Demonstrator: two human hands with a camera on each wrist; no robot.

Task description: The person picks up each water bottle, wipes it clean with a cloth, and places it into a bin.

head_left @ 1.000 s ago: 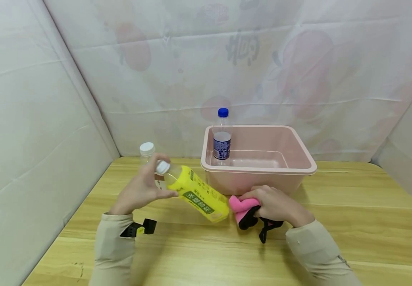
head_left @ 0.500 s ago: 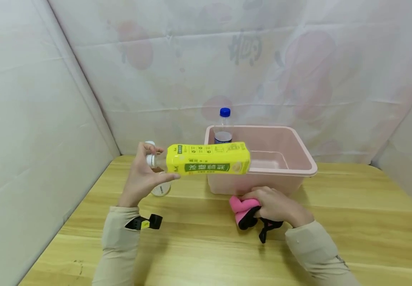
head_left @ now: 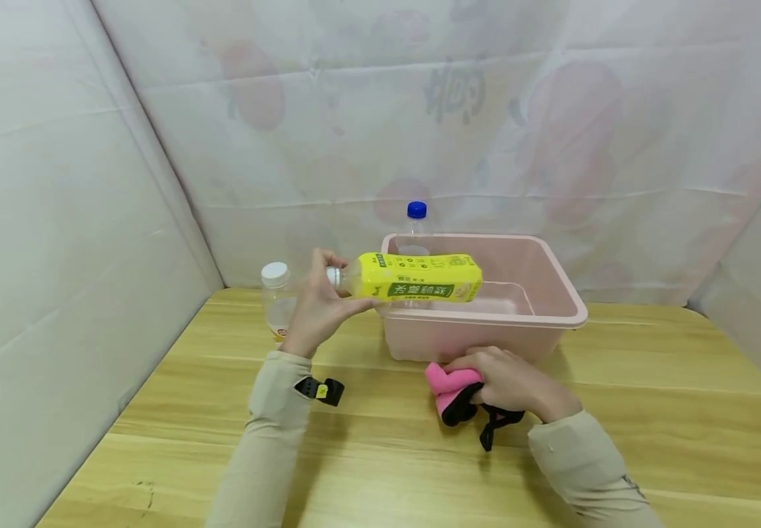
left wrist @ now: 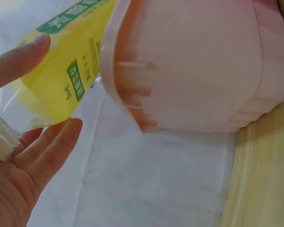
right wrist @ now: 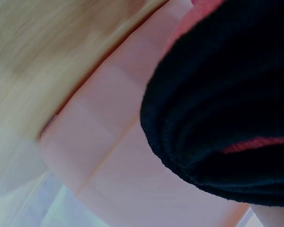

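Observation:
My left hand (head_left: 320, 304) grips a yellow-labelled drink bottle (head_left: 420, 279) near its white-capped neck. The bottle lies level in the air, its base over the front left of a pink plastic basin (head_left: 486, 320). In the left wrist view the thumb is on one side of the bottle (left wrist: 66, 66) and the fingers on the other, beside the basin's rim (left wrist: 109, 52). In front of the basin, my right hand (head_left: 509, 378) holds a bunched pink and black cloth (head_left: 453, 392) low over the table. That cloth (right wrist: 217, 104) fills much of the right wrist view and hides the fingers.
Inside the basin at the left stands a blue-capped bottle (head_left: 416, 220), partly hidden by the yellow one. A clear bottle with a white cap (head_left: 276, 293) stands on the wooden table (head_left: 380, 462), left of the left hand. Pale curtains (head_left: 328, 132) enclose the back and sides.
The left hand has lifted the yellow bottle from a downward slant to level and carried it rightward over the basin's edge. My right hand stays put with the cloth.

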